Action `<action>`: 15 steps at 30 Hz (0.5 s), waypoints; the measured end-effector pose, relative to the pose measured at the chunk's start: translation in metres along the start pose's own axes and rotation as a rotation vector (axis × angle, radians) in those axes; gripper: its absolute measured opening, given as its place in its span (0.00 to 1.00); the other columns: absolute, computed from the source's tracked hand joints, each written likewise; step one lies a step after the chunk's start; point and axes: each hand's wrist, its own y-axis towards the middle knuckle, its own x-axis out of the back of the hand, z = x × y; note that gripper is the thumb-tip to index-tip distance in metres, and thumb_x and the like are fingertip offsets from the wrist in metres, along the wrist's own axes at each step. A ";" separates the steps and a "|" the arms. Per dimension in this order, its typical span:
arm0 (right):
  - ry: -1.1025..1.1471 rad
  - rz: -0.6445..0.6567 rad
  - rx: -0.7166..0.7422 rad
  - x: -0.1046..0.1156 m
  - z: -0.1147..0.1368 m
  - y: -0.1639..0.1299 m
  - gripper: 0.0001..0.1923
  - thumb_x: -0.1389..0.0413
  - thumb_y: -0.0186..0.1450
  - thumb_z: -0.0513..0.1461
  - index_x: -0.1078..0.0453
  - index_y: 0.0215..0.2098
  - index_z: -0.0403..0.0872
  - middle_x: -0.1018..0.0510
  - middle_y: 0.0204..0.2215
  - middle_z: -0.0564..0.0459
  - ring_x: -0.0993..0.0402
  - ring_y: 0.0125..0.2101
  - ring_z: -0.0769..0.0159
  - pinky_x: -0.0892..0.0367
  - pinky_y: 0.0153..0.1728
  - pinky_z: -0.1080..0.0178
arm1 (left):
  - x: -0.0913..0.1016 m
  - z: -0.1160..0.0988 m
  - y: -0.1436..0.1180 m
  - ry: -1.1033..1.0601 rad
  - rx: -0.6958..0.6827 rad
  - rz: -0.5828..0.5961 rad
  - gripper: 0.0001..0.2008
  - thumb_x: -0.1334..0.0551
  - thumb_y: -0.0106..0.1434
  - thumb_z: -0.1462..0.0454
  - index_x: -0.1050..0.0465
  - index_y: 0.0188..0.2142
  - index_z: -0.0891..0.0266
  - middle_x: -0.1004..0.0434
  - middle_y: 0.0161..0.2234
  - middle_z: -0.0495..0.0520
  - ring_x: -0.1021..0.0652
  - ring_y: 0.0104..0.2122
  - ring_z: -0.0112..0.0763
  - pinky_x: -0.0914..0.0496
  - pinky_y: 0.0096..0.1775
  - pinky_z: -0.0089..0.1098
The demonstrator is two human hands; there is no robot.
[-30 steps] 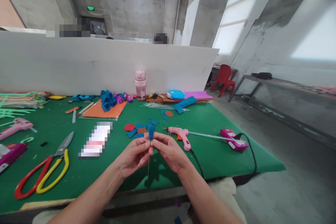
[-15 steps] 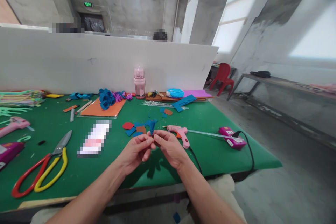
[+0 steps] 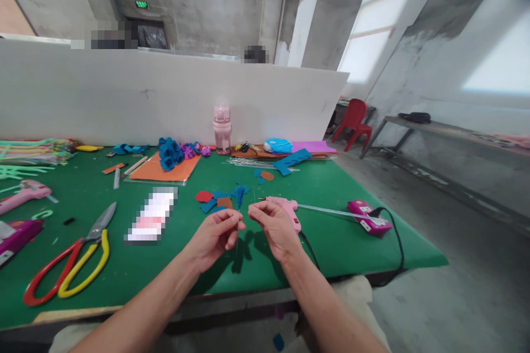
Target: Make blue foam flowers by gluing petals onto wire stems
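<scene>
My left hand [image 3: 217,234] pinches a thin wire stem just above the green table [image 3: 124,265]. A small blue foam piece [image 3: 239,194] sits at the top of the wire, sticking up above my fingers. My right hand [image 3: 273,225] is a little to the right of the stem, apart from it, with its fingers curled and nothing visible in them. It hovers just in front of the pink glue gun [image 3: 285,208]. Red, blue and brown foam scraps [image 3: 211,198] lie on the table just behind my hands.
Red and yellow scissors [image 3: 70,265] lie at the left. A pink power strip [image 3: 369,218] with a black cable sits at the right. Blue foam roses [image 3: 169,153] rest on an orange sheet [image 3: 163,172]. A pink bottle [image 3: 221,128] stands by the white partition [image 3: 83,99].
My right hand has let go of the blue piece and moved off to the right. My left hand keeps the stem. The view shifted slightly.
</scene>
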 end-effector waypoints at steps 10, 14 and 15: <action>-0.185 0.091 0.015 -0.008 -0.001 -0.009 0.08 0.38 0.50 0.41 0.26 0.27 0.45 0.26 0.22 0.56 0.32 0.28 0.70 0.37 0.36 0.66 | -0.008 0.006 -0.001 0.005 0.000 0.019 0.09 0.37 0.55 0.60 0.32 0.27 0.66 0.28 0.23 0.47 0.37 0.12 0.14 0.45 0.16 0.21; -0.175 0.090 0.014 -0.007 -0.001 -0.008 0.07 0.39 0.51 0.41 0.28 0.24 0.44 0.27 0.21 0.57 0.33 0.25 0.72 0.38 0.32 0.67 | -0.005 -0.001 -0.001 0.221 -0.015 -0.028 0.10 0.37 0.54 0.58 0.31 0.31 0.64 0.29 0.25 0.48 0.33 0.15 0.18 0.42 0.18 0.22; -0.203 0.080 0.032 -0.007 -0.001 -0.008 0.07 0.39 0.51 0.41 0.28 0.24 0.44 0.27 0.21 0.56 0.34 0.24 0.72 0.38 0.30 0.67 | -0.004 -0.005 -0.001 0.303 -0.041 -0.069 0.11 0.37 0.54 0.58 0.30 0.32 0.64 0.30 0.23 0.47 0.32 0.17 0.19 0.41 0.19 0.23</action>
